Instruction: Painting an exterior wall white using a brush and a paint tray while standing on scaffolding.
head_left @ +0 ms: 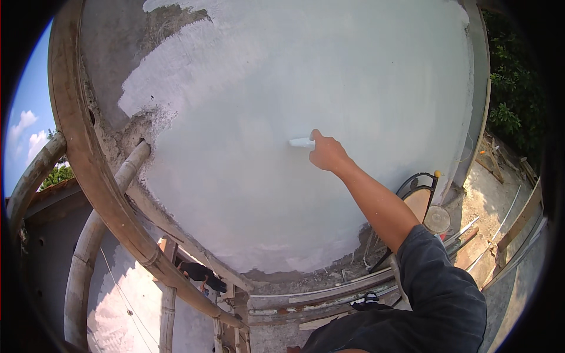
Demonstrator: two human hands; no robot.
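My right arm (376, 200) reaches up and forward to a wall (265, 194) covered in pale white-grey coating. My right hand (328, 154) is closed around a small whitish tool (301, 142), flat and narrow at its outer end. That end points left and lies close against the coated wall; I cannot tell whether it touches. Most of the tool is hidden in my fingers, so its exact kind does not show. My left hand is not in view.
Bamboo poles (103, 141) cross the left side. A chair (416, 191) with a black frame and a round-topped bucket (436, 219) stand below right. Planks (329, 292) lie along the wall's foot. Another person (203, 275) in dark clothes is below left.
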